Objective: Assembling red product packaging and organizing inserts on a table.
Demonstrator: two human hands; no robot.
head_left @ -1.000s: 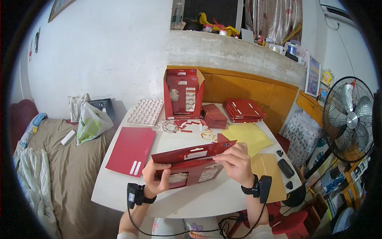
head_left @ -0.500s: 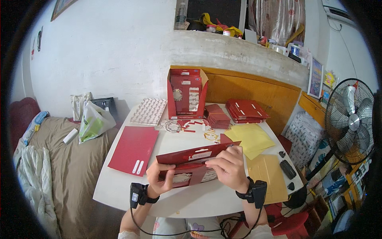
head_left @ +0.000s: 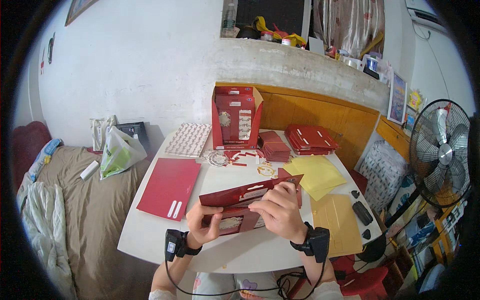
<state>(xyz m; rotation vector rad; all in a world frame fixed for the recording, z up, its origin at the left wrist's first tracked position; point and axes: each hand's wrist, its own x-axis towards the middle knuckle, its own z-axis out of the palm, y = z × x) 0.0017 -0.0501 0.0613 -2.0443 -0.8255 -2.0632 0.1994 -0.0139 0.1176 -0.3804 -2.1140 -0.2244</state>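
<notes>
Above the near part of the table I hold a flat red cardboard package [head_left: 235, 200] with a slot-shaped hang hole in its upper flap and pale ornate pieces on its lower face. My left hand [head_left: 204, 226] is closed on its left end, thumb on the near side. At the right, my right hand [head_left: 281, 212] has its fingers pinched at the line below the flap, covering much of that end. Whether the flap is fastened I cannot tell. Beyond it, a red display box [head_left: 237, 145] stands upright with similar packages [head_left: 231, 125] inside.
A red sheet [head_left: 169, 187] lies on the white table [head_left: 150, 240] at left, a patterned sheet stack [head_left: 188, 140] behind it. Red bundles [head_left: 274, 146], stacked red packages [head_left: 311, 140], yellow sheets [head_left: 317, 175] and a tan sheet [head_left: 337, 225] lie at right. A fan [head_left: 442, 154] stands beyond.
My right hand has slid a little to the left along the package's flap line. My left hand keeps its grip on the left end, and the package has tilted slightly.
</notes>
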